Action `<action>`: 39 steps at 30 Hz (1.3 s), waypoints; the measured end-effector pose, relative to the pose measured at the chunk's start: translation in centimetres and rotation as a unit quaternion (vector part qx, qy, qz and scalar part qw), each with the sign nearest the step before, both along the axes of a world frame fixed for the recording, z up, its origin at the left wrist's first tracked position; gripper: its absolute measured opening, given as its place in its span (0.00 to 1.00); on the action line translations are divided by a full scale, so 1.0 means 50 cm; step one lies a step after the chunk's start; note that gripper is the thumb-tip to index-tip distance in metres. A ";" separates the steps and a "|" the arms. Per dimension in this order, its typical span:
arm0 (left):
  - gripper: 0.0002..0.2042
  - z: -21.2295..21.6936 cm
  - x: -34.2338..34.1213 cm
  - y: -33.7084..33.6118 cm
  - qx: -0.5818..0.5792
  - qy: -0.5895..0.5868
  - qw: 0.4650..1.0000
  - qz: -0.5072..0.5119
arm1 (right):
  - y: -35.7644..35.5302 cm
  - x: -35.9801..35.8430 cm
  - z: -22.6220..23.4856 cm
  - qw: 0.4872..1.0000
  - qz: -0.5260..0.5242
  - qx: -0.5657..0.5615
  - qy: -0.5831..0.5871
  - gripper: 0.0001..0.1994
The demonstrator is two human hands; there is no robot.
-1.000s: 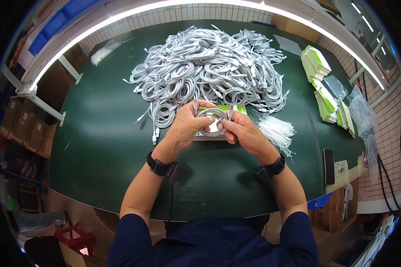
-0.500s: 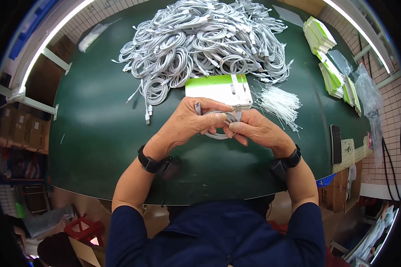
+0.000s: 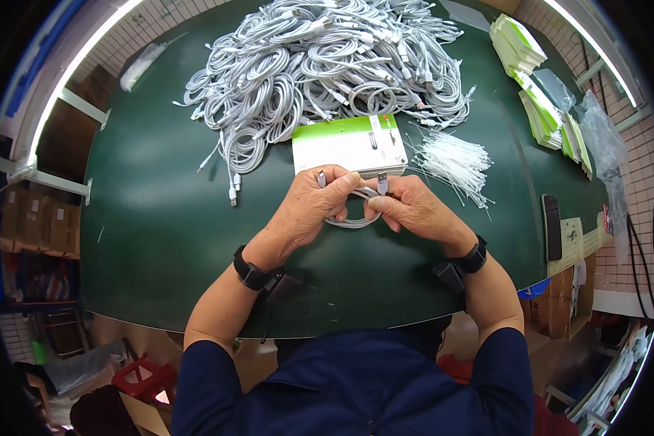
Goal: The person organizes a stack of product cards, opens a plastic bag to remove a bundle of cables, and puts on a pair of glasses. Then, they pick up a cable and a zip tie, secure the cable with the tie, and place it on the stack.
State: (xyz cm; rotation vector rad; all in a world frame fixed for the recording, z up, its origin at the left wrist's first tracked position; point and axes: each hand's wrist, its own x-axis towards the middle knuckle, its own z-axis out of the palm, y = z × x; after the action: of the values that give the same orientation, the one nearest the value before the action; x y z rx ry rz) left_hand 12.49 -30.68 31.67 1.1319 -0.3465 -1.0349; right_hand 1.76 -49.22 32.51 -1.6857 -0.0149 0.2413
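Between my hands is a coiled grey USB cable (image 3: 354,223), held low over the green table. My left hand (image 3: 314,201) pinches the coil's left side, and one plug end pokes up by its index finger. On the coil's right side my right hand (image 3: 415,206) is closed, with the flat USB plug (image 3: 383,183) standing up beside its fingers. Just beyond my fingertips lies a stack of white and green printed cards (image 3: 349,147). A large heap of similar coiled grey cables (image 3: 320,65) rises behind the cards.
Right of the cards lies a pile of white cable ties (image 3: 454,163). More green and white cards (image 3: 541,112) and clear plastic bags (image 3: 603,149) line the right edge. A dark phone (image 3: 551,227) rests near a cardboard piece (image 3: 578,243). A plastic bag (image 3: 144,65) lies far left.
My fingers have shifted on the coil; its ring now shows more openly between my hands. The USB plug at my right hand now stands more upright. The whole view has shifted slightly.
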 end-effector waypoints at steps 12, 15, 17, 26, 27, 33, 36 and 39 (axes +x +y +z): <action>0.24 0.018 0.004 0.000 0.036 -0.093 0.992 -0.082 | -0.004 -0.009 -0.012 0.997 0.046 0.063 0.017 0.15; 0.25 0.029 -0.002 -0.001 0.055 -0.089 0.991 -0.086 | -0.012 -0.007 -0.009 0.998 0.047 0.049 0.012 0.16; 0.26 0.036 -0.005 -0.005 0.064 -0.084 0.990 -0.092 | -0.019 -0.002 -0.008 0.995 0.092 0.028 0.027 0.17; 0.25 0.022 0.005 -0.002 0.178 -0.326 0.914 -0.165 | -0.001 0.001 -0.020 0.982 0.182 -0.015 -0.036 0.15; 0.25 0.020 0.006 -0.003 0.175 -0.308 0.922 -0.156 | 0.000 0.003 -0.020 0.983 0.182 -0.013 -0.036 0.15; 0.23 0.030 -0.009 -0.002 0.036 -0.091 0.993 -0.064 | -0.002 0.002 0.002 0.992 0.096 -0.049 0.061 0.14; 0.22 0.020 -0.018 -0.010 0.008 -0.021 1.000 -0.007 | -0.003 0.001 0.002 0.993 0.079 -0.074 0.055 0.14; 0.21 0.004 -0.011 -0.011 0.045 -0.157 0.986 -0.020 | -0.005 0.004 -0.018 0.991 0.088 -0.080 0.054 0.13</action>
State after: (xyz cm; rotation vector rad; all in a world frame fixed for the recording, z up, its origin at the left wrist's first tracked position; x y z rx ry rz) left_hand 11.95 -31.25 31.88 1.3776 -0.5806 -0.9134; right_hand 1.96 -49.45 31.62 -1.8308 -0.0652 0.4764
